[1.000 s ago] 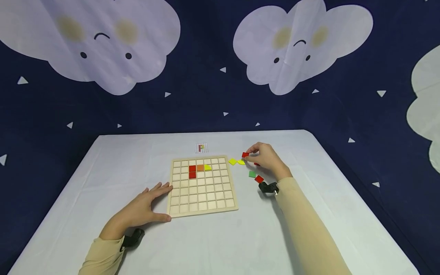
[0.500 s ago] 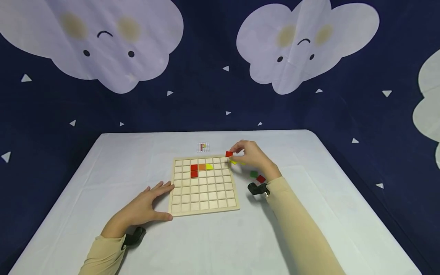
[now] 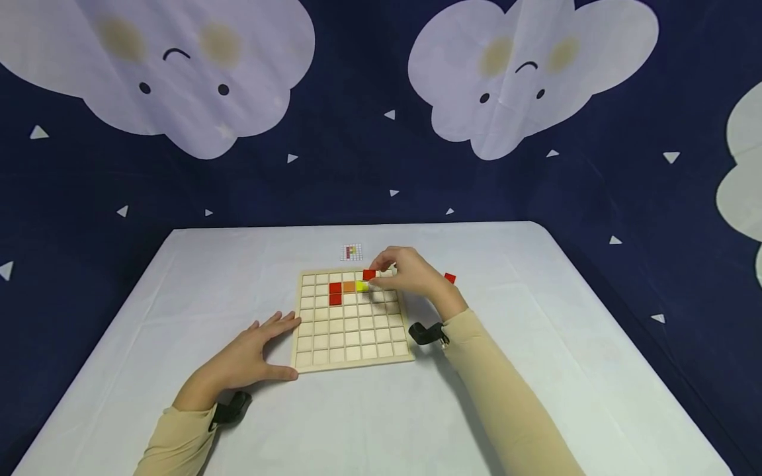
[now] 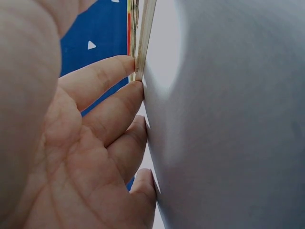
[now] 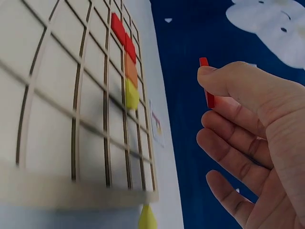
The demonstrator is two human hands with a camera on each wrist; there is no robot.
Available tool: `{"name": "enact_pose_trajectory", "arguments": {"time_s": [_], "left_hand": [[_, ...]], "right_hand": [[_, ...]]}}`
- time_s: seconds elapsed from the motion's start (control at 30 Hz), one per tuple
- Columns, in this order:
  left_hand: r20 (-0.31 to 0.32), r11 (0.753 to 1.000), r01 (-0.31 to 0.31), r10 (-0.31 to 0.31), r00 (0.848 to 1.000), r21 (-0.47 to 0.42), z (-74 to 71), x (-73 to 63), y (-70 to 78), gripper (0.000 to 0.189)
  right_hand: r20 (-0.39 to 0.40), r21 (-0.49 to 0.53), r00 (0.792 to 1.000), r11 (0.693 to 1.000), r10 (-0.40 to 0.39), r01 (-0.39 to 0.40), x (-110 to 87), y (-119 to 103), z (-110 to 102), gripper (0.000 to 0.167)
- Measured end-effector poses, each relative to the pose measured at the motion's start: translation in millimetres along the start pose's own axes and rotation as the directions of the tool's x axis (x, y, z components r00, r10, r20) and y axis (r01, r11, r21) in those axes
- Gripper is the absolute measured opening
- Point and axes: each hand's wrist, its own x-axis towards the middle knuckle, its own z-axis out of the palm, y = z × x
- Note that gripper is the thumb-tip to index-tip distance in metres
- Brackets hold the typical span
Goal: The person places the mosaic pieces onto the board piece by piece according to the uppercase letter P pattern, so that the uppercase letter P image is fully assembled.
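Pinched between thumb and fingers of my right hand [image 3: 411,272] is a red square tile [image 3: 369,274], held above the upper right part of the wooden grid board [image 3: 352,363]. In the right wrist view that red tile [image 5: 208,86] stands edge-on, clear of the board. Two red tiles [image 3: 335,293], one above the other, lie in the grid, followed rightward by an orange tile [image 3: 348,287] and a yellow tile [image 3: 361,286]. My left hand [image 3: 241,360] touches the board's left edge with fingers spread; the left wrist view shows fingertips [image 4: 125,63] against that edge.
A small printed pattern card [image 3: 351,252] lies behind the board. One loose red tile [image 3: 450,277] is on the white table [image 3: 536,291] to the right, and a yellow tile [image 5: 147,218] lies beside the board. My right forearm hides part of that side.
My right hand has carried the red tile leftward from the loose tiles to over the board. The left hand stays at the board's edge.
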Motion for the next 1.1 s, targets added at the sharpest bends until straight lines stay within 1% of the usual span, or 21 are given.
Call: {"name": "enact_pose_trajectory", "arguments": {"time_s": [0.13,0.37,0.6,0.7,0.77,0.93,1.03,1.1], "left_hand": [[0.006,1.0,0.006,-0.006,1.0,-0.006,-0.4,-0.9,0.9,0.102],[0.002,1.0,-0.011,0.011,1.0,0.006,-1.6,-0.1,2.9,0.101],[0.005,1.0,-0.007,0.007,1.0,0.004,-2.6,0.7,3.3,0.101],[0.005,1.0,-0.008,0.008,1.0,0.001,-2.6,0.5,3.3,0.101],[0.004,1.0,-0.014,0.014,1.0,0.004,-2.6,0.1,3.0,0.101],[0.008,1.0,0.001,-0.001,1.0,-0.002,-2.3,-1.7,1.9,0.102],[0.013,1.0,0.014,-0.014,1.0,-0.014,-2.0,-2.2,0.9,0.102],[0.012,1.0,0.011,-0.011,1.0,-0.013,-2.2,-2.3,0.9,0.102]], "right_hand": [[0.024,0.007,1.0,1.0,0.0,0.0,2.7,-7.4,6.5,0.028],[0.061,0.014,0.998,1.0,0.01,-0.011,6.9,-17.7,20.1,0.029],[0.104,0.022,0.994,0.999,-0.027,0.024,9.0,-25.8,32.8,0.027],[0.122,0.015,0.991,0.999,-0.045,0.044,10.5,-27.9,38.8,0.026],[0.134,0.018,0.99,0.999,-0.043,0.041,11.4,-29.0,42.5,0.025],[0.152,0.02,0.988,1.0,-0.023,0.02,13.5,-29.5,50.4,0.024],[0.16,0.009,0.987,1.0,-0.03,0.029,13.9,-30.9,53.2,0.022],[0.167,0.004,0.985,0.999,-0.037,0.037,13.9,-32.1,54.8,0.021]]}}
